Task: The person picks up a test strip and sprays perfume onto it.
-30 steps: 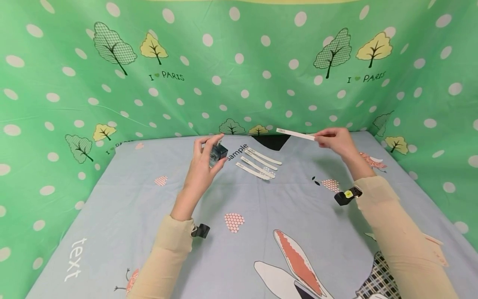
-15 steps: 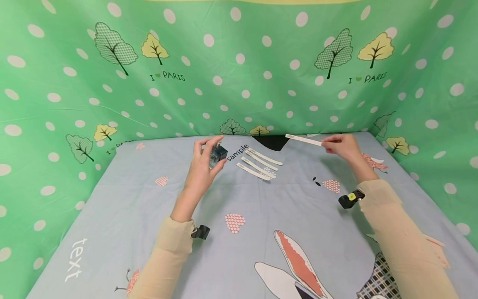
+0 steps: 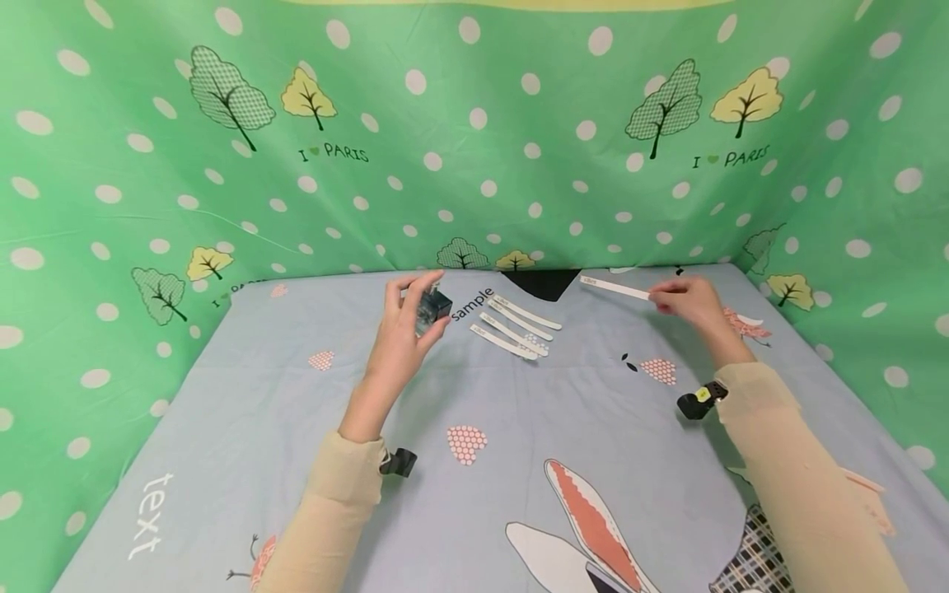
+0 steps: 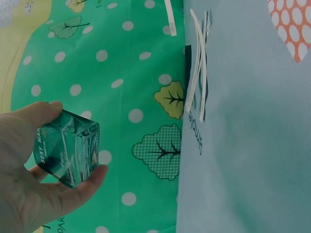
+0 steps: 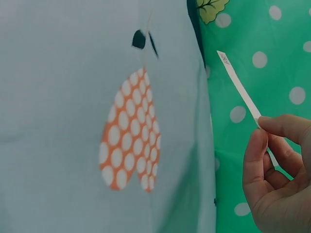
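Green polka-dot fabric (image 3: 474,165) hangs behind; printed grey-blue cloth (image 3: 563,412) lies below.

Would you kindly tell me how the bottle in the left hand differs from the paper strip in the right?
The bottle is chunky, dark bluish and see-through; the paper strip is thin, long and white. The left hand grips the bottle between thumb and fingers, whereas the right hand pinches the paper strip, its marked end sticking out. Both are held up off the cloth.
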{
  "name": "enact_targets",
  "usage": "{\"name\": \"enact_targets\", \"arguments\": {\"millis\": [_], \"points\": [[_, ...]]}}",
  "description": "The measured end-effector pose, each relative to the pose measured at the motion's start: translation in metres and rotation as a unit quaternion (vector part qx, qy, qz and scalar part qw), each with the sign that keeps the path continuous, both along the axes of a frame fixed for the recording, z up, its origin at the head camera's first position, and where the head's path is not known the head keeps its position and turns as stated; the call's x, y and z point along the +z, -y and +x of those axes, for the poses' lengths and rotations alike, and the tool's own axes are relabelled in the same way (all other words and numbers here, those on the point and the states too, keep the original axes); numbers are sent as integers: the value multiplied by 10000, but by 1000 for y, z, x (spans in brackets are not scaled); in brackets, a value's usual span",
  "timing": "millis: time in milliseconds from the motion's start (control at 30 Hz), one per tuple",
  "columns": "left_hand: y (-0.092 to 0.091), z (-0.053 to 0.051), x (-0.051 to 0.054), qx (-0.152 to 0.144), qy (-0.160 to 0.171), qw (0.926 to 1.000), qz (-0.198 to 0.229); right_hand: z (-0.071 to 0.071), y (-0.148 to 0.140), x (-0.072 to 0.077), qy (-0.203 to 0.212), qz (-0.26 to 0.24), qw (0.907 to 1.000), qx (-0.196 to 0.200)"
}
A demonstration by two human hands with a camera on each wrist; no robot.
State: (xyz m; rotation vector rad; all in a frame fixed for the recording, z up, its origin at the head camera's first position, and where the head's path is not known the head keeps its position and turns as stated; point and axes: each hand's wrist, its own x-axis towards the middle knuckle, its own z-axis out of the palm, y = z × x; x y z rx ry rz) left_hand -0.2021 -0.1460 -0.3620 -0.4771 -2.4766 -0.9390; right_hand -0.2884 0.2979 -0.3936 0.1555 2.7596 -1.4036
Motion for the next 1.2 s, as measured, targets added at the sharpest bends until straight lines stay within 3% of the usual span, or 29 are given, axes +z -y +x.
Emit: {"name": "enact_targets", "arguments": {"millis": [267, 700, 1200], "points": [[0, 1, 0, -9, -8, 10000, 27, 0, -8, -10, 128, 174, 9997, -123], [1, 1, -1, 44, 119, 9999, 106, -2, -16, -24, 444, -142, 9984, -335], [0, 2, 0, 48, 169, 9998, 103, 1, -23, -27, 517, -419, 9960, -591]]}}
